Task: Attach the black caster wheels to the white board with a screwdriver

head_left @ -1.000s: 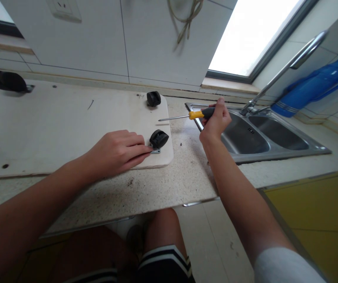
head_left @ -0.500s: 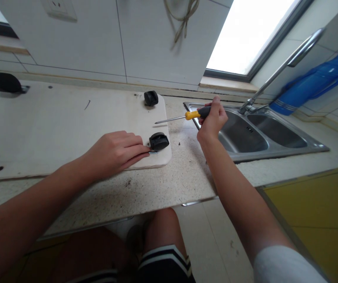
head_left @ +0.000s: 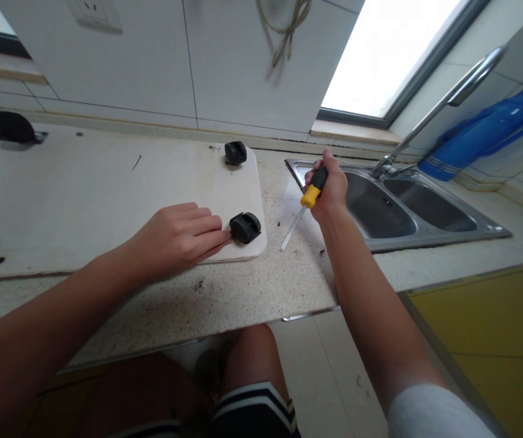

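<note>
My right hand (head_left: 329, 190) is closed around the black and yellow handle of a screwdriver (head_left: 310, 196). Its shaft slants down to the left over the counter, clear of the board. With fingers pressed together, my left hand (head_left: 188, 234) grips the near side of a black caster wheel (head_left: 245, 228) at the board's near right corner. The fingertips partly hide the caster's base. A second caster (head_left: 235, 153) stands at the far right corner of the white board (head_left: 106, 201), which lies flat on the counter.
Small dark screws (head_left: 279, 224) lie on the speckled counter (head_left: 261, 292) right of the board. Farther right is a steel double sink (head_left: 380, 210) with a tall faucet (head_left: 444, 100) and a blue thermos-like container (head_left: 484, 134). Another caster (head_left: 3, 126) sits at the board's far left.
The screwdriver has swung from pointing left over the board to pointing down-left over the counter. Beside my left fingers, the near caster has turned, and its metal plate no longer shows.
</note>
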Tool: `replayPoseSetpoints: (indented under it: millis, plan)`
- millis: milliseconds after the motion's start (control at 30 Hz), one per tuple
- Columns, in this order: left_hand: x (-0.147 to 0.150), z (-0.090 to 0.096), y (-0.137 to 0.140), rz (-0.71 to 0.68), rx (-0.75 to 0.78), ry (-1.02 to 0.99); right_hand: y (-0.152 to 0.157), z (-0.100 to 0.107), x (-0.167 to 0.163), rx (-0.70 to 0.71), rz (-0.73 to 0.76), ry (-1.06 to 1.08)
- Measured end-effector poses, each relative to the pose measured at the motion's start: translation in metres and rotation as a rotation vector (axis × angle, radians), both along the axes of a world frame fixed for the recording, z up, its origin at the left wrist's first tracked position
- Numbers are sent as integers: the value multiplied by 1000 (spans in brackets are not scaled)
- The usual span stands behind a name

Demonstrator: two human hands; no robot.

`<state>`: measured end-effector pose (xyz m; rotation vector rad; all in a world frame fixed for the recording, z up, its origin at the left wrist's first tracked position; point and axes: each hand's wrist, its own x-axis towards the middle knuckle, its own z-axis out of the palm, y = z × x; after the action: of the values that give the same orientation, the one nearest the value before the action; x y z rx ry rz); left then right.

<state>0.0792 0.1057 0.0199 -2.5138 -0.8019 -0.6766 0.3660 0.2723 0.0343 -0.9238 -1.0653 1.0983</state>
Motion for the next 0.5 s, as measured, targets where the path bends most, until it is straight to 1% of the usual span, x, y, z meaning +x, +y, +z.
replayPoseSetpoints:
  millis: [67,100,167,267,333,400,500]
  plan:
    - [0,1,0,2,-37,-31,-11,5,-2,-122,242,-149]
    - [1,2,0,4,-54,-40,-18,7,-4,-145,362,-227]
    - [2,3,-1,12,-60,-36,-35,13,-10,-117,560,-355]
    - [4,5,-2,23,7,24,-61,21,-20,-82,807,-462]
    - [5,5,-3,31,54,49,-73,25,-24,-103,904,-488]
    - [5,4,-3,41,73,48,-80,25,-27,-122,930,-498]
    - [6,3,-3,39,79,20,-79,21,-27,-134,943,-519]
